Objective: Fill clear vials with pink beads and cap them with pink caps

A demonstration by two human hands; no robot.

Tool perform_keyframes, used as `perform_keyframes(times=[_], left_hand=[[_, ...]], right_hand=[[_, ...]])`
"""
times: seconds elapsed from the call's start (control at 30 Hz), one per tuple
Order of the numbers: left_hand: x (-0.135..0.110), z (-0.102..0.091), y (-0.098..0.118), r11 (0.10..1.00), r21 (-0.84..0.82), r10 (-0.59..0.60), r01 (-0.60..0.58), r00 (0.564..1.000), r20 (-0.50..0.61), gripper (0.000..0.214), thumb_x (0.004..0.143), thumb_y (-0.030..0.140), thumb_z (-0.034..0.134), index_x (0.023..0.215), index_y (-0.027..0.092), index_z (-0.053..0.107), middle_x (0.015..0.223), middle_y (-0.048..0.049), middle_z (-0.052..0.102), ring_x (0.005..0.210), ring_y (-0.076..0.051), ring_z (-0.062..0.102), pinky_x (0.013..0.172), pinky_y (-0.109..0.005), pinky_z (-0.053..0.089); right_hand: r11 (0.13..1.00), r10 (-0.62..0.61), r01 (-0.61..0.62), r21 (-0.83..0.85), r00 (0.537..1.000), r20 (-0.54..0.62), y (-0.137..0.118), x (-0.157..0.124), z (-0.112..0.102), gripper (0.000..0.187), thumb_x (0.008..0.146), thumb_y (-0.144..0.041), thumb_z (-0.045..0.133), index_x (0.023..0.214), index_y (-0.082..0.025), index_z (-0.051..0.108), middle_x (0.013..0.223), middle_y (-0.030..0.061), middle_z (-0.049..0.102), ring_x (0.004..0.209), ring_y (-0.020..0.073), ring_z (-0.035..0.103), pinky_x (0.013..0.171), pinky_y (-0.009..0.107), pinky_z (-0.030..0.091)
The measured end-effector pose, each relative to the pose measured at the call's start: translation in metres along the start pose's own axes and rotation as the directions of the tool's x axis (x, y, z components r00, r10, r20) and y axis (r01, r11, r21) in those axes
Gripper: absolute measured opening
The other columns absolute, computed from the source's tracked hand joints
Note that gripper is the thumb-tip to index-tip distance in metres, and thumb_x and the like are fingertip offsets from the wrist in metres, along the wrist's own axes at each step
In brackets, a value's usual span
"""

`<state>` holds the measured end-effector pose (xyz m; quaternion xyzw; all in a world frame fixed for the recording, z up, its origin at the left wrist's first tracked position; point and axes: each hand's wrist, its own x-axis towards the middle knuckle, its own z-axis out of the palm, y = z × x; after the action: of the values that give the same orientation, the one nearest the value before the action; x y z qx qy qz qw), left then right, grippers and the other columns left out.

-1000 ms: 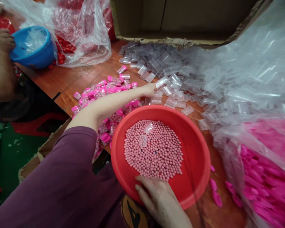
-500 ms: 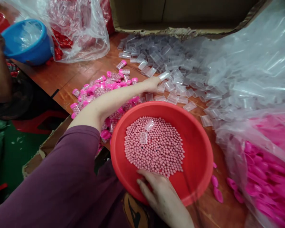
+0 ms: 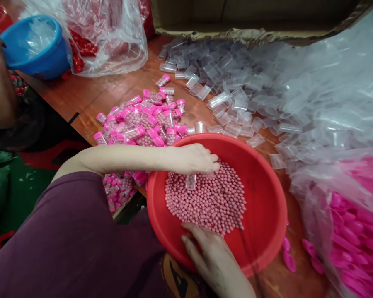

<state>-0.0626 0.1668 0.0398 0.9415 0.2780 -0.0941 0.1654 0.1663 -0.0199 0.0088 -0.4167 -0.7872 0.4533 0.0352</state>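
Observation:
My left hand is inside the red basin, just over the pink beads. Its fingers are closed and bent downward; whatever they grip is hidden beneath them. A short clear tube lies on the beads beside that hand. At the basin's near side, my right hand reaches over the rim, thumb and index finger apart with nothing visible between them; its other fingers are mostly hidden. Left of the basin lies a heap of bead-filled tubes with pink caps.
Clear empty tubes spread behind the basin toward a cardboard box. A plastic bag of pink caps stands at the right, with loose caps near it. At far left are a blue basin and another person's arm.
My left hand has drawn back from the clear tubes and come down over the beads, covering one tube that lay there. My right hand stays at the basin's near side.

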Motion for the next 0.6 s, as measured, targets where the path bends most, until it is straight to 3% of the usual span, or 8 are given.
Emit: perform_keyframes(times=[0.1, 0.17, 0.23, 0.3, 0.33, 0.43, 0.5, 0.6], left_hand=[[0.001, 0.004, -0.008, 0.999, -0.029, 0.025, -0.025, 1.0, -0.013, 0.024, 0.113, 0.023, 0.058, 0.12, 0.016, 0.08, 0.126, -0.0171, 0.081, 0.108, -0.025, 0.077, 0.085, -0.039, 0.053], [0.004, -0.005, -0.024, 0.987, -0.163, -0.013, -0.01, 0.99, -0.142, 0.024, 0.112, 0.024, 0.061, 0.123, 0.015, 0.08, 0.13, -0.0169, 0.08, 0.117, -0.024, 0.076, 0.097, -0.037, 0.056], [0.008, -0.018, -0.048, 0.941, -0.325, -0.193, 0.09, 0.935, -0.299, 0.028, 0.112, 0.021, 0.056, 0.127, 0.016, 0.079, 0.131, -0.0146, 0.08, 0.122, -0.021, 0.074, 0.106, -0.035, 0.055], [0.013, -0.026, -0.076, 0.862, -0.434, -0.426, 0.262, 0.839, -0.338, 0.034, 0.109, 0.015, 0.052, 0.13, 0.015, 0.079, 0.131, -0.013, 0.08, 0.122, -0.02, 0.074, 0.107, -0.034, 0.054], [0.016, -0.026, -0.089, 0.82, -0.45, -0.51, 0.353, 0.808, -0.295, 0.034, 0.105, 0.014, 0.055, 0.129, 0.013, 0.079, 0.13, -0.0133, 0.081, 0.12, -0.02, 0.074, 0.105, -0.033, 0.054], [0.022, -0.017, -0.116, 0.754, -0.354, -0.606, 0.553, 0.794, -0.05, 0.039, 0.093, 0.02, 0.074, 0.131, 0.011, 0.082, 0.131, -0.0148, 0.082, 0.12, -0.025, 0.076, 0.1, -0.032, 0.055], [0.027, -0.008, -0.12, 0.736, -0.254, -0.631, 0.628, 0.771, 0.079, 0.05, 0.085, 0.03, 0.087, 0.132, 0.013, 0.083, 0.134, -0.0156, 0.083, 0.124, -0.03, 0.076, 0.101, -0.033, 0.056], [0.034, -0.001, -0.113, 0.688, -0.169, -0.685, 0.706, 0.708, 0.173, 0.062, 0.075, 0.036, 0.097, 0.132, 0.013, 0.085, 0.132, -0.018, 0.085, 0.126, -0.035, 0.077, 0.103, -0.035, 0.058]], right_hand=[[1.0, -0.012, 0.012, -0.014, 1.0, -0.009, 0.001, -0.001, 0.001, 0.032, 0.11, -0.024, 0.062, 0.136, -0.022, 0.081, 0.119, 0.0073, 0.09, 0.105, 0.0243, 0.089, 0.096, 0.034, 0.072], [0.999, -0.036, 0.035, -0.028, 0.999, -0.019, 0.004, -0.003, 0.004, 0.032, 0.111, -0.025, 0.061, 0.136, -0.021, 0.081, 0.12, 0.0078, 0.09, 0.104, 0.0248, 0.089, 0.096, 0.036, 0.073], [0.997, -0.065, 0.063, -0.048, 0.997, -0.047, 0.008, -0.004, 0.007, 0.032, 0.112, -0.028, 0.061, 0.135, -0.021, 0.081, 0.121, 0.0092, 0.089, 0.104, 0.0257, 0.089, 0.095, 0.037, 0.074], [0.995, -0.082, 0.078, -0.065, 0.994, -0.071, 0.01, -0.004, 0.008, 0.032, 0.112, -0.03, 0.061, 0.135, -0.02, 0.081, 0.122, 0.0104, 0.089, 0.105, 0.0262, 0.089, 0.095, 0.037, 0.074], [0.995, -0.081, 0.076, -0.068, 0.994, -0.07, 0.01, -0.003, 0.008, 0.032, 0.112, -0.029, 0.061, 0.136, -0.02, 0.08, 0.122, 0.0103, 0.089, 0.105, 0.026, 0.089, 0.095, 0.036, 0.073], [0.996, -0.073, 0.069, -0.06, 0.996, -0.058, 0.009, -0.001, 0.005, 0.032, 0.111, -0.027, 0.061, 0.136, -0.021, 0.08, 0.12, 0.0094, 0.09, 0.105, 0.0251, 0.09, 0.096, 0.034, 0.073], [0.996, -0.076, 0.072, -0.059, 0.995, -0.065, 0.007, 0.0, 0.004, 0.032, 0.111, -0.028, 0.061, 0.136, -0.021, 0.08, 0.121, 0.0087, 0.09, 0.105, 0.0248, 0.09, 0.095, 0.033, 0.073], [0.997, -0.063, 0.06, -0.051, 0.996, -0.06, 0.004, 0.001, 0.003, 0.032, 0.111, -0.026, 0.06, 0.135, -0.022, 0.08, 0.121, 0.0074, 0.09, 0.106, 0.0237, 0.089, 0.096, 0.031, 0.072]])
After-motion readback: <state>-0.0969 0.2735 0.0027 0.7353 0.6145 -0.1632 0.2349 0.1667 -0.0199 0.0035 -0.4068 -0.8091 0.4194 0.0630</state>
